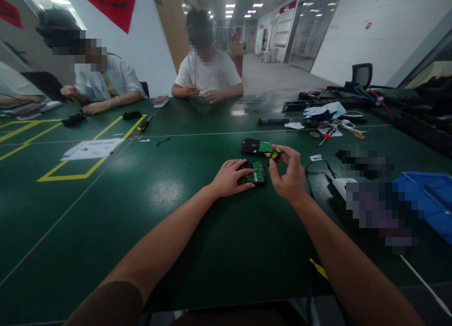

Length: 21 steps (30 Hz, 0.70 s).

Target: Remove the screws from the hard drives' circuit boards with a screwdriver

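Note:
A hard drive (259,174), its green circuit board facing up, lies on the dark green table (197,241). My left hand (231,178) is laid across its left part, thumb along the near edge and fingers over the top and far side. My right hand (291,175) pinches the yellow-and-black handle of a screwdriver (275,154) just right of that drive; its shaft cannot be made out. A second hard drive (254,147), black with a green board, lies just beyond the first one.
Two people (208,72) (106,81) sit across the table. Another screwdriver (144,123) and papers (92,148) lie left, near yellow tape. At right are a glove (325,111), hand tools (328,135), a cable, and a blue bin (431,203). The table's near edge is below my arms.

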Available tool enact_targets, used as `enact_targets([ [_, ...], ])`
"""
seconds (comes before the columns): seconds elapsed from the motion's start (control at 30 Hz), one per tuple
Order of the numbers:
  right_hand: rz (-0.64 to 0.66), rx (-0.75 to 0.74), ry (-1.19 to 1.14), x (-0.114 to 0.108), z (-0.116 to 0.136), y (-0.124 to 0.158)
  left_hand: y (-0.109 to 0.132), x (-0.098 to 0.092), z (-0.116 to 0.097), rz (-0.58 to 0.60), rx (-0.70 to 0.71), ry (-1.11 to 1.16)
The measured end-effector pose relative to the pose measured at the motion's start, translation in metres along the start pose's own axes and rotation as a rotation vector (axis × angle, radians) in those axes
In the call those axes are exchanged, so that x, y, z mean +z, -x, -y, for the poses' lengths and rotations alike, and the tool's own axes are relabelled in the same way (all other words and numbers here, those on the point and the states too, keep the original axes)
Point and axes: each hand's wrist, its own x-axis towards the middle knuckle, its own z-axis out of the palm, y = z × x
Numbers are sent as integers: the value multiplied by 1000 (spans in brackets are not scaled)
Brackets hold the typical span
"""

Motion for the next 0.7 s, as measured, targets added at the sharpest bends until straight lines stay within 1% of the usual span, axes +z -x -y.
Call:
enact_targets([
  [0.23,-36,-30,107,-1,-8,1,0,-1,-1,4,3,-14],
  [0.43,-36,-29,75,0,-9,2,0,0,0,-3,3,-21],
  [0.57,-7,-23,43,1,-7,2,0,2,1,-4,-2,-16],
  [0.7,-13,-48,67,0,-7,2,0,3,1,-9,6,-20],
])
